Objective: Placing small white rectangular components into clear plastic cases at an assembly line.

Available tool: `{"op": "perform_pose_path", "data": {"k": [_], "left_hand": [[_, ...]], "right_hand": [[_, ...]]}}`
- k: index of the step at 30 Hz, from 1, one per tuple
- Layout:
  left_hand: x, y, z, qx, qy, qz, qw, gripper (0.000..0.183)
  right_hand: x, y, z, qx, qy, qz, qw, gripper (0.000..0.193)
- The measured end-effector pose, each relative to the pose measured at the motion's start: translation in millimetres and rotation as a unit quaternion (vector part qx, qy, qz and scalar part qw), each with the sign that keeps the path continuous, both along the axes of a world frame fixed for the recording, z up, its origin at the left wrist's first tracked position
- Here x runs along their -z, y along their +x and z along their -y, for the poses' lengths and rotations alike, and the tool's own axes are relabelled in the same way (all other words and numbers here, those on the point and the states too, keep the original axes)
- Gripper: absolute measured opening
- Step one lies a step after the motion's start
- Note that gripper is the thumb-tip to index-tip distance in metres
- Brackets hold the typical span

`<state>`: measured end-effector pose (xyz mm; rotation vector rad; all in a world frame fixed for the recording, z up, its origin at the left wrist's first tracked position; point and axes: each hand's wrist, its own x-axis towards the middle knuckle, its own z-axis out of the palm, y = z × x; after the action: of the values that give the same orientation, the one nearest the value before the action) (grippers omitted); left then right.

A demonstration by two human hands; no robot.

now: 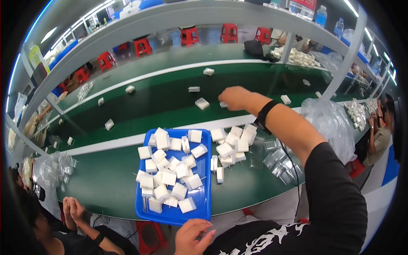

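Note:
My right hand (pixel 234 97) reaches across the green conveyor belt (pixel 161 95), its fingers closed at a small white plastic block (pixel 223 104), mostly hidden under them. Just beyond the near rim of a blue tray (pixel 173 217) is my left hand (pixel 193 237), fingers bent, thumb apart, nothing visible in it. White blocks (pixel 168 177) lie jumbled in the tray, some with thin pins sticking out. Another pile of white blocks (pixel 231 144) sits right of the tray. A separate white block (pixel 202 103) rests on the belt left of my right hand.
Clear plastic pieces (pixel 278 163) lie under my right forearm, near a dark cable (pixel 293 170). A clear plastic bag (pixel 329 123) bulges at the right. A grey shelf frame (pixel 191 18) spans overhead. Co-workers' hands (pixel 74 209) are at lower left.

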<state>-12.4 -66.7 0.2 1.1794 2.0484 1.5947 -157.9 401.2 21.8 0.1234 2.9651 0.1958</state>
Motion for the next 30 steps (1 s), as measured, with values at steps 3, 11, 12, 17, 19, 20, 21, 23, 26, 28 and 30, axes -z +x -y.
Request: {"op": "perform_pose_path", "data": {"k": [3, 11, 12, 17, 19, 20, 21, 23, 26, 28, 30], "left_hand": [[1, -5, -12, -0.038, 0.024, 0.004, 0.999, 0.028], [-20, -11, -80, -0.013, 0.1, -0.105, 0.989, 0.054], [-20, -10, -85, 0.025, 0.068, -0.17, 0.983, 0.053], [-3, 11, -99, 0.057, 0.026, -0.15, 0.987, 0.037], [-3, 16, -101, 0.076, 0.018, -0.117, 0.99, 0.036], [-3, 20, -101, 0.085, 0.015, -0.08, 0.993, 0.035], [-4, 24, -101, 0.086, 0.007, -0.08, 0.993, 0.035], [-4, 29, -104, 0.09, -0.017, -0.108, 0.99, 0.033], [3, 29, -116, 0.059, 0.038, -0.13, 0.989, 0.033], [8, 37, -117, 0.055, 0.022, -0.083, 0.995, 0.033], [16, 49, -126, 0.061, 0.105, 0.306, 0.944, 0.029]], "right_hand": [[-49, 36, 19, -0.09, -0.134, -0.112, 0.981, 0.034], [-64, 225, 150, -0.136, -0.394, -0.097, 0.904, 0.03], [-51, 239, 161, -0.123, -0.383, -0.118, 0.908, 0.029], [-15, 281, 183, -0.071, -0.342, -0.209, 0.913, 0.032], [-8, 289, 182, -0.079, -0.357, -0.213, 0.906, 0.032], [-5, 293, 181, -0.095, -0.367, -0.211, 0.901, 0.031], [-3, 296, 180, -0.093, -0.374, -0.212, 0.898, 0.031], [1, 299, 174, -0.105, -0.391, -0.208, 0.891, 0.032], [7, 305, 159, -0.005, -0.62, -0.201, 0.758, 0.034], [26, 305, 156, 0.003, -0.665, -0.206, 0.718, 0.042], [44, 303, 166, 0.05, -0.888, -0.183, 0.42, 0.044]]}}
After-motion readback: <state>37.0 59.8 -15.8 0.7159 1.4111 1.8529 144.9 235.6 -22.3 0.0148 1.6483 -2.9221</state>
